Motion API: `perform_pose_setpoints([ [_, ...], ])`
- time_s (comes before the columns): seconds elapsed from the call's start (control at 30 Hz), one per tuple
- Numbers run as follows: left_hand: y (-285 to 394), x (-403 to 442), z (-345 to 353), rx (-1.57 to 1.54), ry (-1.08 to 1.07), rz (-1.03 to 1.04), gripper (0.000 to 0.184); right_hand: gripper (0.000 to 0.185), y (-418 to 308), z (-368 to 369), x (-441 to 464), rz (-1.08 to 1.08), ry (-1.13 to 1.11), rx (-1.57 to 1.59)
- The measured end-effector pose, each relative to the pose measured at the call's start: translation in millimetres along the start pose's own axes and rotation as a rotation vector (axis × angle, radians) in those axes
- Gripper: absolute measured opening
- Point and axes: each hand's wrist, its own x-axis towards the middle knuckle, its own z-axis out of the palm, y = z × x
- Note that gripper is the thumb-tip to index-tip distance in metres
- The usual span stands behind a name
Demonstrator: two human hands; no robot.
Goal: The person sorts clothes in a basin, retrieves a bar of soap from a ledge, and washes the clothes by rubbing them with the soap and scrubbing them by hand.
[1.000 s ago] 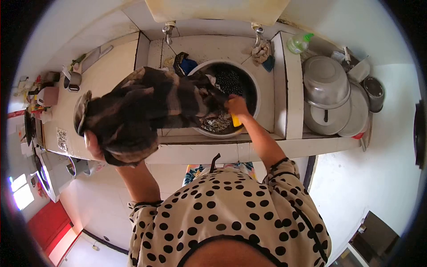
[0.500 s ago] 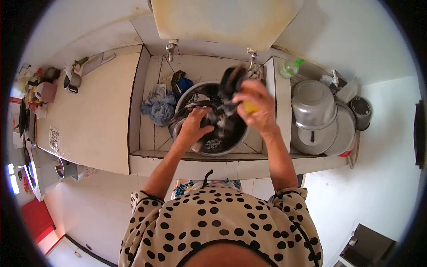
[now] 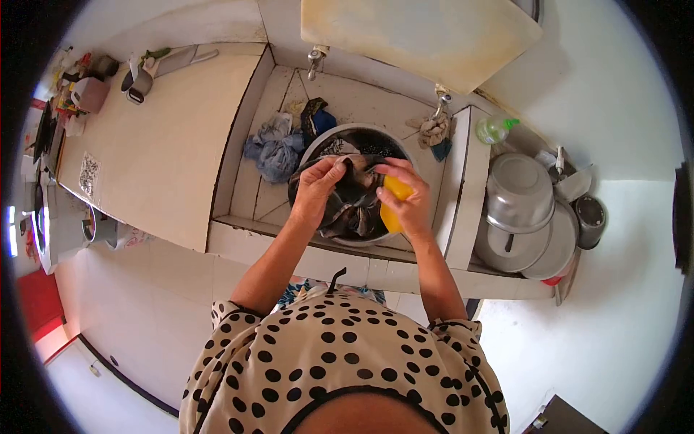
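Observation:
Over a round metal basin [image 3: 312, 148] in the sink, my left hand [image 3: 318, 189] pinches the edge of a dark, wet garment [image 3: 356, 189]. Its folds hang down into the basin. My right hand [image 3: 408, 199] is closed around a smooth yellow oblong object [image 3: 390, 217]; whether this is a soap bar or a brush I cannot tell. The fingertips of that hand also touch the garment's edge. More dark cloth and a patterned piece [image 3: 340, 148] lie in the basin, partly hidden by the hands.
Blue-grey cloths [image 3: 277, 155] lie left of the basin, a beige rag [image 3: 434, 132] right of it. Two taps [image 3: 315, 61] project from the back wall. A green-capped bottle [image 3: 494, 130] and stacked metal pots [image 3: 519, 192] stand at right; a counter [image 3: 166, 145] extends left.
My right hand has come down and inward with the yellow object. The garment, blurred and lifted before, is now held between both hands over the basin. The view has shifted and turned slightly.

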Motion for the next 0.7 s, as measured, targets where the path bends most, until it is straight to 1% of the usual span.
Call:
perform_pose_setpoints([
  [0.03,1.6,-1.2,-1.3,0.043,0.004,0.008,0.029,0.034,5.3,-4.2,2.3,-0.009,0.005,0.031],
  [0.07,1.9,-1.7,0.5,-0.111,-0.022,-0.024,0.028,0.033,8.8,-5.8,4.8,-0.016,0.013,0.062],
  [0.13,11.9,-6.6,15.8,-0.421,-0.073,-0.092,0.027,0.028,9.1,-0.8,11.0,0.158,0.093,0.072],
  [0.2,1.2,-2.3,16.8,-0.584,0.030,-0.200,0.027,0.025,16.4,8.9,16.1,0.313,0.179,0.045],
  [0.23,-4.1,2.3,14.3,-0.664,0.081,-0.248,0.026,0.028,20.2,10.6,16.3,0.083,0.163,-0.164],
  [0.33,-23.9,2.4,3.1,-0.660,0.123,-0.157,0.028,0.032,4.8,21.9,3.9,0.060,-0.155,-0.021],
  [0.37,-26.1,-0.7,0.5,-0.599,0.183,-0.193,0.024,0.036,1.7,34.1,-3.6,0.021,-0.186,-0.144],
  [0.47,-32.9,-6.2,-9.8,-0.317,0.178,-0.237,0.027,0.031,16.4,61.4,-20.5,-0.010,-0.269,-0.522],
  [0.5,-33.4,-9.3,-11.5,-0.281,0.182,-0.250,0.019,0.030,19.0,62.3,-22.6,-0.019,-0.265,-0.474],
  [0.57,-39.5,-10.0,-29.3,0.010,0.193,-0.296,0.015,0.027,21.5,67.8,-28.0,-0.030,-0.262,-0.365],
  [0.6,-45.6,-9.8,-40.2,0.157,0.194,-0.322,0.015,0.026,20.7,70.2,-30.3,-0.014,-0.288,-0.316],
  [0.63,-52.0,-8.0,-49.8,0.210,0.181,-0.346,0.017,0.025,19.6,71.7,-32.2,0.002,-0.312,-0.271],
  [0.67,-59.3,-6.5,-57.6,0.284,0.155,-0.313,0.017,0.025,17.7,72.8,-34.4,0.020,-0.335,-0.228],
  [0.7,-63.8,-5.8,-63.2,0.355,0.130,-0.279,0.017,0.025,11.4,75.1,-36.0,0.019,-0.389,-0.254],
])
